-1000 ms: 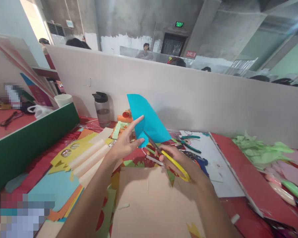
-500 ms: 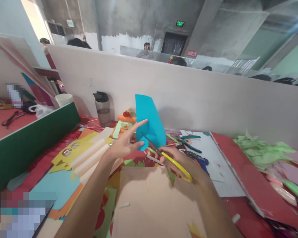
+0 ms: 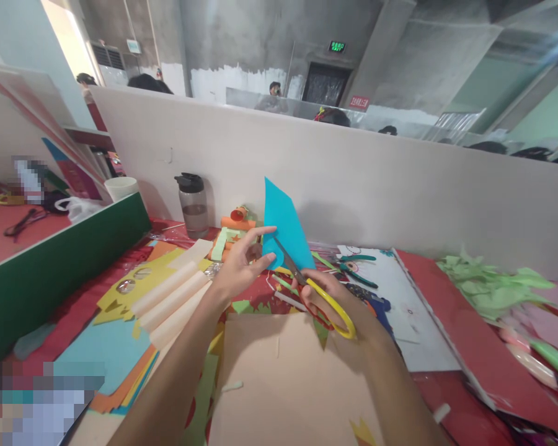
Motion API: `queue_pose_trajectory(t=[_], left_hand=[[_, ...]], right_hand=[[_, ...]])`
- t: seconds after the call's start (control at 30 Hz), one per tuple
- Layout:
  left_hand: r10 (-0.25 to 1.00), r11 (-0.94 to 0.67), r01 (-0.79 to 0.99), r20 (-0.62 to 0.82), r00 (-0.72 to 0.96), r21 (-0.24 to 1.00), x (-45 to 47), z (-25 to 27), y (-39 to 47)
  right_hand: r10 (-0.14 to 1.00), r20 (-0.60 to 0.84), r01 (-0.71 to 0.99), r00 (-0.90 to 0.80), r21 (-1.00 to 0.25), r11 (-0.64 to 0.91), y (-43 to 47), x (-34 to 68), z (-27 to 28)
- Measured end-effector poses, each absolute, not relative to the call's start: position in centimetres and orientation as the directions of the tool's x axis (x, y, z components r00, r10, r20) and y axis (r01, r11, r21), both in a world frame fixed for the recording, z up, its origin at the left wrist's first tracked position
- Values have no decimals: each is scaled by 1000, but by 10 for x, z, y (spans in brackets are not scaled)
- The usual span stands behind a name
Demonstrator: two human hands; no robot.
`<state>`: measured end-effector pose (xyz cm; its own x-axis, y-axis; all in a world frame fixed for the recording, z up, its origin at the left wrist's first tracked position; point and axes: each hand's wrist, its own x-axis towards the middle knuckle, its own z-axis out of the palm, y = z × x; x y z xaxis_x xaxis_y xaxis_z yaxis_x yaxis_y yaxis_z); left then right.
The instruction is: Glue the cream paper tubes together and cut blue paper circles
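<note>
Partly cut blue sheet, with clock positions read from its centre. The blue sheet point(image 3: 291, 226) is held in the air, tilted, in front of the pale partition point(image 3: 400, 192). Toward 7 o'clock its edge rounds into a small lobe beneath the thumb; the curved cut there appears begun but not finished, and whether the lobe is joined to the rest cannot be told. The larger area toward 12 and 1 o'clock looks uncut. At 8 o'clock, the left hand point(image 3: 242, 263) pinches the paper, thumb on the lobe, index finger extended above it; any fingers behind are hidden. At 5 o'clock, the right hand point(image 3: 328, 288) is curled around the yellow-handled scissors point(image 3: 332, 303), whose blades point toward 11 against the sheet; their exact gap is unclear. Farther out: orange paper rolls point(image 3: 237, 223) at 9, pliers point(image 3: 360, 279) at 4, a peach sheet point(image 3: 297, 378) bearing small offcuts point(image 3: 232, 386) at 6, and stacked coloured paper point(image 3: 105, 356) at 8.
</note>
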<state>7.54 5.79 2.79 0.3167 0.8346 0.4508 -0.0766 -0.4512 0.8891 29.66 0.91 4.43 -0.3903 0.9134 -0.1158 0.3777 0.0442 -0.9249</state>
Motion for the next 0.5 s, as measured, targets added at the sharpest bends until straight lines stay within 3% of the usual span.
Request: queue_pose_trajectory(t=[0.17, 0.5], left_hand=[[883, -322, -177, 363, 299, 930, 79, 32, 56], [835, -339, -73, 336, 436, 938, 61, 40, 56]], right_hand=[[927, -39, 344, -372, -934, 99, 7, 291, 52], [903, -170, 487, -394, -872, 49, -1, 298, 59]])
